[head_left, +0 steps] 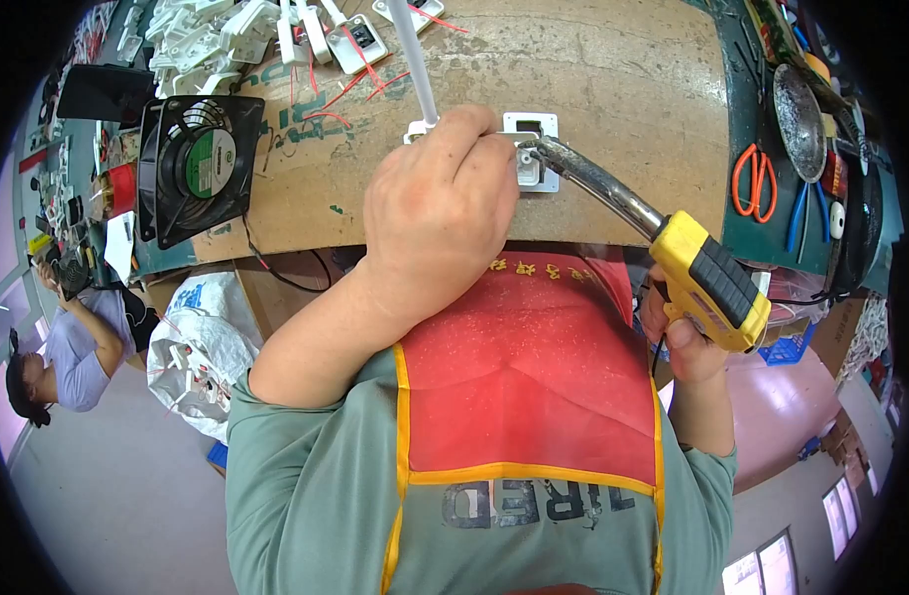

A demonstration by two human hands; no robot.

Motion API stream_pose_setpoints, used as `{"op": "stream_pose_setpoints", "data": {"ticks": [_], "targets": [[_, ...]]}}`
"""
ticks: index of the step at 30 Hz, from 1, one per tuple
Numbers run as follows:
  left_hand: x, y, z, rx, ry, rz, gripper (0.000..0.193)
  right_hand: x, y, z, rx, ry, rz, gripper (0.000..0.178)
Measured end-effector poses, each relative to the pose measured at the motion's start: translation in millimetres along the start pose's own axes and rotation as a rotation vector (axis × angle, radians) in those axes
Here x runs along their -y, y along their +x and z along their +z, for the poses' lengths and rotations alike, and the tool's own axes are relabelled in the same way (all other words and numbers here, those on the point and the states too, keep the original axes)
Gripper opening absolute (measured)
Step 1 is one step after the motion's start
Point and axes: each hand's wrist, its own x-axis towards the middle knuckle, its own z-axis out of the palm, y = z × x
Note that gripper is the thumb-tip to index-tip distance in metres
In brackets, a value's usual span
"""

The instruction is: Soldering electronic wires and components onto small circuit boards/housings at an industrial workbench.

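Near the front edge of the brown work board [633, 79], the left hand [440, 188] is bent down, with its fingers close together. The back of this hand hides the fingertips, so I cannot tell what they pinch. Just beside it, on its right side, lies a white square housing [529, 173] with a dark opening. On the other side of the hand, a white rod [416, 69] leans upward from the board.

The right hand [687, 342] is wrapped around the handle of a yellow and black soldering gun [712, 283]. Its metal barrel points to the housing and its tip is over it; whether the tip touches, I cannot tell.

Toward the far left of the board is a heap of white plastic parts [212, 40], and near them are several red wires [350, 94]. A black fan [202, 169] stands at the left edge. At the right side lie orange-handled scissors [755, 183], a metal dish [799, 121] and blue-handled pliers [809, 218]. Further left, another person [78, 347] is working.
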Motion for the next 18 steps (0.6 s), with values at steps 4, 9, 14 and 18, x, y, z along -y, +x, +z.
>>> {"op": "stream_pose_setpoints", "data": {"ticks": [4,9,14,18], "targets": [[1,0,-1,-0.006,-0.005,0.004,0.014,1,0,11,-0.224,-0.022,0.023,0.084],[1,0,-1,-0.005,-0.002,0.002,0.014,4,-6,9,-0.222,0.089,0.014,0.086],[1,-1,-2,-0.006,-0.002,0.003,0.013,11,-2,9,-0.223,0.144,0.01,0.085],[1,0,-2,-0.006,-0.002,0.009,0.013,11,-2,9,-0.215,0.156,0.006,0.084]]}}
